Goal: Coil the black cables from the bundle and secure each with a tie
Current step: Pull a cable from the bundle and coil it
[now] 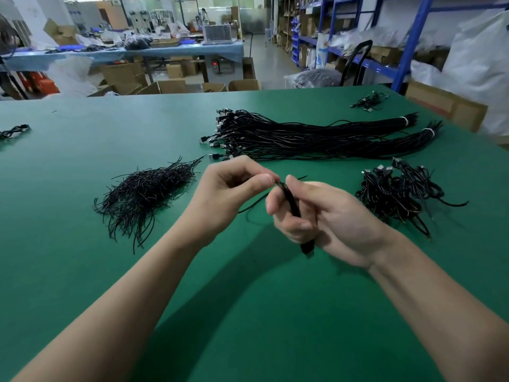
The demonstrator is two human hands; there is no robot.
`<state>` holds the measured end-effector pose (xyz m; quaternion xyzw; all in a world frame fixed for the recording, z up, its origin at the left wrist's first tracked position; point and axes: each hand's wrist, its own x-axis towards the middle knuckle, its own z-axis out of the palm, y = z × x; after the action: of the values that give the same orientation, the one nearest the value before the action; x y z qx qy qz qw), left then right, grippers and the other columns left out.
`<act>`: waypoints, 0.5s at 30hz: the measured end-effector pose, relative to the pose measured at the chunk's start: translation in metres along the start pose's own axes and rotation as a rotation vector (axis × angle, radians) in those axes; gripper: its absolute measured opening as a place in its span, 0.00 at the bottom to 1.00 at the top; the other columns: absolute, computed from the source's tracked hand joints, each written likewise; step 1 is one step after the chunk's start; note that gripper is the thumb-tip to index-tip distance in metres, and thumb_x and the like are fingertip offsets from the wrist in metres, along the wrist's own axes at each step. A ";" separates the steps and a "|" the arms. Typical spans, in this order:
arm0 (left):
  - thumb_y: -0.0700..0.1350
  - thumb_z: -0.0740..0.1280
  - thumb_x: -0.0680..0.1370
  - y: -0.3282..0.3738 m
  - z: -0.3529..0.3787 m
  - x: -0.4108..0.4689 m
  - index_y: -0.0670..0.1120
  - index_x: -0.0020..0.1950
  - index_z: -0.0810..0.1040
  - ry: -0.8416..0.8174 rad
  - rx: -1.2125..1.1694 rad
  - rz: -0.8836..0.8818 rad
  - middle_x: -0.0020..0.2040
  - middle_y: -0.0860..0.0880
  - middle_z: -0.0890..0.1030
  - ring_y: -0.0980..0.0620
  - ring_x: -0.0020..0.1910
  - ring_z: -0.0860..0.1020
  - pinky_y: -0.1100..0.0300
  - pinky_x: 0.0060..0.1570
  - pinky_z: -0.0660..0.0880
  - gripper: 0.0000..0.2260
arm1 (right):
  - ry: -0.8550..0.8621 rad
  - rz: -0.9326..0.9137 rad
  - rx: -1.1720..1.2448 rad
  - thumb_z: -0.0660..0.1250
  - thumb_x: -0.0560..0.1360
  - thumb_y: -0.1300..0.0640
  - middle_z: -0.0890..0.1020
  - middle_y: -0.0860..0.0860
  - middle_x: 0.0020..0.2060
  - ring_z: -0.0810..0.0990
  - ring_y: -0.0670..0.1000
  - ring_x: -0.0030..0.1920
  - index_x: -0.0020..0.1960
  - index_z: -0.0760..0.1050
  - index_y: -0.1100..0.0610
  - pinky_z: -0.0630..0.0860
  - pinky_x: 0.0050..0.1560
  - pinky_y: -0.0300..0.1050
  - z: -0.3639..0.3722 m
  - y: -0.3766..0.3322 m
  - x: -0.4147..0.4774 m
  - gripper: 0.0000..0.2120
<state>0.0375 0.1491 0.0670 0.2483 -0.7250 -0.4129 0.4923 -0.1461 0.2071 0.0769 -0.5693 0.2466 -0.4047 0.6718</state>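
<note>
- There were two hands: the left hand (228, 194) and the right hand (325, 221).
- One coiled cable (290, 201) sat between them.
- One single tie (253, 205) crossed it.
- Two long bundles lay behind: upper bundle (316, 128), lower bundle (344, 146).
- Two white bands (404, 121) (428, 131), one per bundle.
- One heap of loose ties (146, 194), too many to count.
- One pile of coiled cables (396, 194), number unclear.
- Two small cable clusters (13, 130) (370, 100) lay at the far edges.
- One green table (110, 128).
</note>
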 end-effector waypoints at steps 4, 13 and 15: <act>0.37 0.61 0.84 -0.015 0.026 -0.013 0.45 0.52 0.80 -0.014 0.040 -0.043 0.34 0.67 0.79 0.71 0.35 0.74 0.78 0.39 0.68 0.09 | 0.085 -0.184 0.122 0.54 0.84 0.54 0.67 0.46 0.28 0.60 0.45 0.27 0.50 0.76 0.58 0.59 0.29 0.37 0.004 -0.007 0.004 0.14; 0.45 0.64 0.84 -0.005 0.035 -0.021 0.43 0.57 0.83 -0.174 0.671 0.036 0.39 0.52 0.78 0.52 0.38 0.75 0.55 0.41 0.72 0.10 | 0.606 -0.347 -0.214 0.50 0.87 0.59 0.87 0.55 0.44 0.87 0.53 0.46 0.53 0.75 0.61 0.81 0.45 0.42 -0.010 0.001 0.029 0.16; 0.47 0.65 0.83 0.002 0.031 -0.020 0.44 0.54 0.84 -0.219 0.767 0.088 0.40 0.52 0.79 0.50 0.40 0.77 0.52 0.43 0.74 0.10 | 0.653 -0.336 -0.414 0.51 0.87 0.59 0.86 0.55 0.45 0.87 0.51 0.45 0.53 0.76 0.61 0.81 0.46 0.43 -0.014 0.006 0.031 0.15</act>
<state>0.0173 0.1766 0.0527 0.3374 -0.8846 -0.1148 0.3008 -0.1388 0.1735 0.0720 -0.5665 0.4263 -0.6096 0.3544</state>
